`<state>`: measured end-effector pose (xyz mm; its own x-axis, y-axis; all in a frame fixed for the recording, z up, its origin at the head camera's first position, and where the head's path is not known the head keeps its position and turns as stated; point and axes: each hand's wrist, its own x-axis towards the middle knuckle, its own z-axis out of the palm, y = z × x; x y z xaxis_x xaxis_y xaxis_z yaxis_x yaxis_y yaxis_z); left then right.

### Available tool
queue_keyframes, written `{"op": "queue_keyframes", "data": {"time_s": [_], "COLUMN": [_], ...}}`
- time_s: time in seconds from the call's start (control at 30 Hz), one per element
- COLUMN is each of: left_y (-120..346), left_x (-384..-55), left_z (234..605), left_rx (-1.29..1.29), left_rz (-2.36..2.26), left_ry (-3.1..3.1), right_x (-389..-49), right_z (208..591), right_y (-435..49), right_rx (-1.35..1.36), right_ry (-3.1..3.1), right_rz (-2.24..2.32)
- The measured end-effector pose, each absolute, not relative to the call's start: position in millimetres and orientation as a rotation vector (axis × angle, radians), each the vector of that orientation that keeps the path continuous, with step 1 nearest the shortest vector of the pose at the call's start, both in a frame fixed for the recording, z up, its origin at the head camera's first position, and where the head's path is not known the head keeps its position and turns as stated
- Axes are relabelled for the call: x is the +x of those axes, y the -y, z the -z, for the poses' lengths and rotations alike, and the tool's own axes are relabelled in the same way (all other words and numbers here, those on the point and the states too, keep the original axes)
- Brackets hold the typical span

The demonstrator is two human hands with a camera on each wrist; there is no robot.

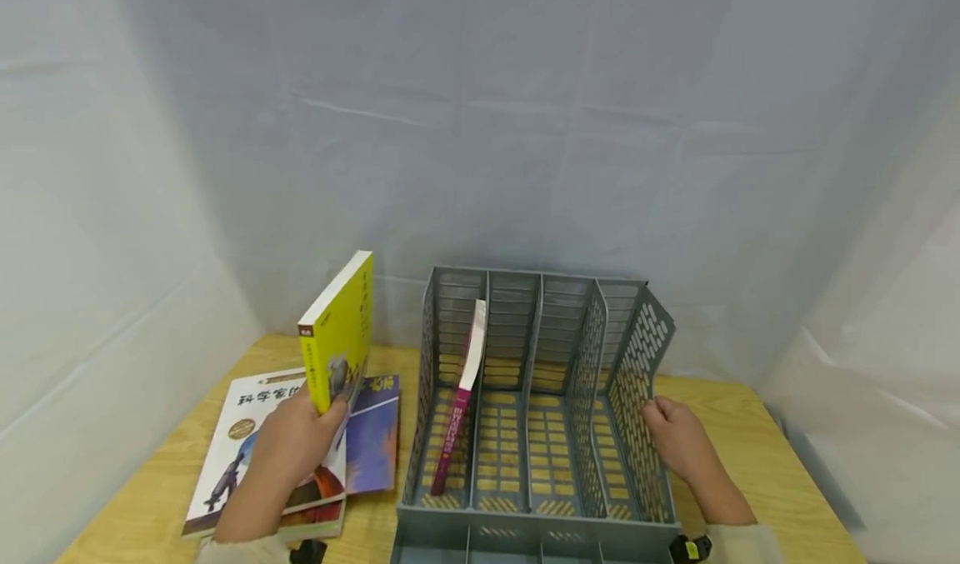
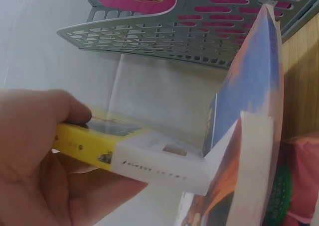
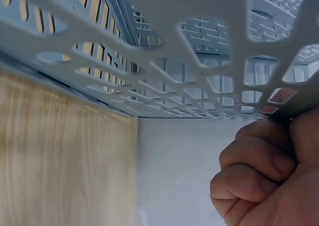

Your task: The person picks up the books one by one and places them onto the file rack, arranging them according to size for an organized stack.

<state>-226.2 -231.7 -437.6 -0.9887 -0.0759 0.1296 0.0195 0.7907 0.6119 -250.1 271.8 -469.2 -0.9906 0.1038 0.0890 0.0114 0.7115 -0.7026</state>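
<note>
My left hand [image 1: 291,446] grips a yellow book [image 1: 347,318] by its lower end and holds it up above a pile of books. In the left wrist view the thumb lies on the cover of the yellow book [image 2: 87,145], with fingers beneath. My right hand [image 1: 681,437] grips the right side wall of a grey file rack [image 1: 651,356]. From the right wrist, its fingers [image 3: 249,161] look curled against the perforated wall, and a bit of skin shows through the holes. A magenta-spined book [image 1: 452,431] leans in the rack's leftmost compartment.
Left of the rack, a white-covered book [image 1: 243,439] overlaps a purple-blue book [image 1: 372,439] on the wooden table [image 1: 723,406]. Upright dividers [image 1: 534,356] split the rack into several compartments. A pale sheet [image 1: 525,131] hangs behind and at both sides.
</note>
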Motion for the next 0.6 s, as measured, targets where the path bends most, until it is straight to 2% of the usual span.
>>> {"op": "queue_keyframes", "data": {"time_s": [0.37, 0.47, 0.6], "left_y": [230.9, 224.7, 213.9], "left_x": [-226.7, -220.3, -211.7], "left_z": [442.2, 436.6, 420.2], "left_rx": [0.249, 0.187, -0.140], "left_rz": [1.107, 1.210, 1.328], "left_ry": [2.410, 2.190, 1.835], "right_x": [-250.7, -250.2, -250.0], "right_z": [467.7, 467.5, 466.6], "right_y": [-271.7, -272.1, -272.6], "right_rx": [-0.081, -0.083, -0.079], "right_ry": [2.798, 2.804, 2.801], "right_rz": [-1.127, -1.120, -1.119]}}
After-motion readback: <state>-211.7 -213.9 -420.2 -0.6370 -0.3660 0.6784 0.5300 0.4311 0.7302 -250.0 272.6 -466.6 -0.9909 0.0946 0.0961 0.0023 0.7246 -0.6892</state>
